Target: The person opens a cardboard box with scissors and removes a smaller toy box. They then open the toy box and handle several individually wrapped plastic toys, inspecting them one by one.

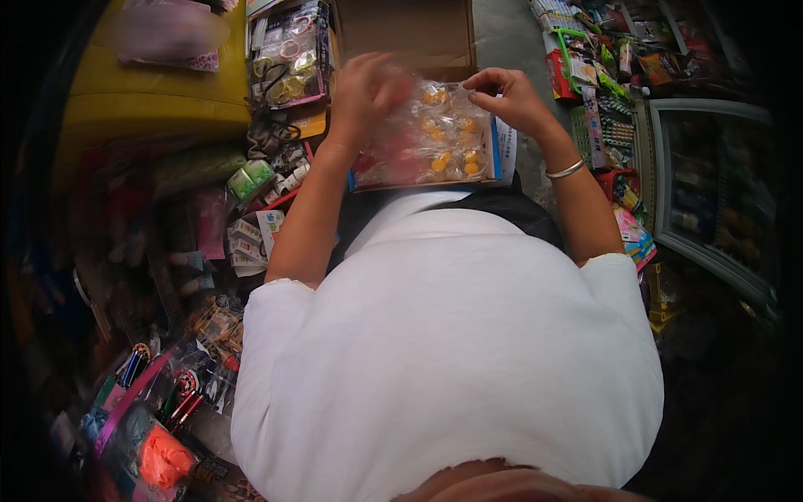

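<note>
A shallow cardboard box [494, 145] with blue sides rests at my lap. Inside it are clear plastic packets with small yellow items [441, 161] on the right, and blurred red items [382, 150] on the left. My left hand [370, 94] is over the box's left side, blurred by motion, at the clear plastic; whether it grips anything cannot be told. At the box's upper right corner is my right hand [507, 95], thumb and forefinger close together at the edge of the clear plastic. Whether the plastic is pinched between them is unclear.
Beyond the box stands an open brown carton [404, 31]. A tray of packaged bangle-like rings [290, 56] lies left of it, near a yellow padded surface [163, 103]. Mixed packaged goods crowd both sides. A glass-fronted cabinet [715, 188] stands at the right.
</note>
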A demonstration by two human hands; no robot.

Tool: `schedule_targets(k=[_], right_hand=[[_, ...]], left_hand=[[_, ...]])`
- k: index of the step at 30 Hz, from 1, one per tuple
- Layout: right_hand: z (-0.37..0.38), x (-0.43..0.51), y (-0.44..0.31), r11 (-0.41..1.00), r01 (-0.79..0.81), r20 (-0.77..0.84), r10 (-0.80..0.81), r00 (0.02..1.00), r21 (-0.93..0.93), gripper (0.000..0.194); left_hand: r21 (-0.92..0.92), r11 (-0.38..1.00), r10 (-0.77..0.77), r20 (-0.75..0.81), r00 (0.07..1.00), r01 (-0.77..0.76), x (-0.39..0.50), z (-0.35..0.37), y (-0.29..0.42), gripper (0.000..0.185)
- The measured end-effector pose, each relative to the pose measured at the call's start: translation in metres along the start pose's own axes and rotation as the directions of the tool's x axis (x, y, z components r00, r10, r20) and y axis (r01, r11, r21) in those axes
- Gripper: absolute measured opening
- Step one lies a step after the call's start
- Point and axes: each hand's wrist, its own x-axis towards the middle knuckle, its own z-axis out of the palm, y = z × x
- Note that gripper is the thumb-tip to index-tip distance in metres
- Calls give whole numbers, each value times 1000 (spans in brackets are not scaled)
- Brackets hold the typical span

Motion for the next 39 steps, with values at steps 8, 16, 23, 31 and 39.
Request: schedule_targets(k=[8,16,23,31,39], right_hand=[[-18,-4,4,716,33,-34,-13,999,698,31],[-7,-1,-3,606,30,-35,-3,999,795,34],[1,-3,-8,866,-29,41,9,999,499,30],[5,0,-6,850,25,12,-37,999,525,22],[13,1,-17,772,-20,-40,58,998,635,35]], left_hand=[[-519,800,-179,271,946,300,12,2,58,36],[-659,380,-280,587,760,649,14,21,66,47],[-729,278,-243,577,780,626,5,19,62,40],[-670,326,-449,511,733,667,6,24,53,24],[-756,102,-572,487,659,647,10,25,52,15]])
